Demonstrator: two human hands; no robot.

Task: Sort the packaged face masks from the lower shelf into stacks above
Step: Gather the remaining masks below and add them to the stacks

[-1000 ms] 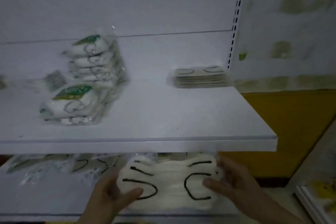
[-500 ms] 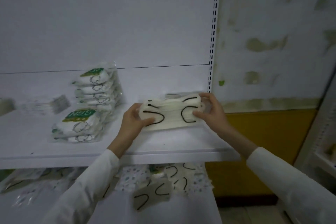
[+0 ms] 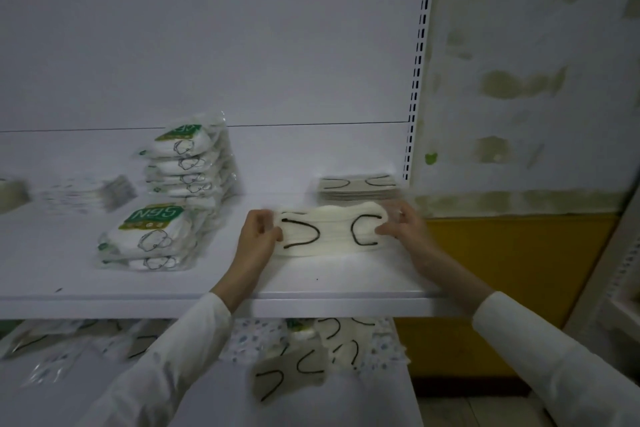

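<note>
A white mask pack with black ear loops (image 3: 332, 234) is held just over the upper shelf (image 3: 311, 295). My left hand (image 3: 259, 234) grips its left end and my right hand (image 3: 403, 229) grips its right end. Behind it, at the back right of the shelf, lies a flat stack of the same black-loop packs (image 3: 358, 188). More loose packs (image 3: 311, 360) lie jumbled on the lower shelf (image 3: 214, 392), partly hidden by the upper shelf and my sleeves.
Two piles of green-labelled mask packs stand on the upper shelf's left, a tall one (image 3: 188, 163) behind a low one (image 3: 152, 239). A blurred pack pile (image 3: 86, 192) sits far left. The slotted shelf upright (image 3: 417, 80) bounds the right side.
Both hands lifted the black-loop pack from the lower shelf up to the upper shelf, and it now hovers lower, in front of the flat stack.
</note>
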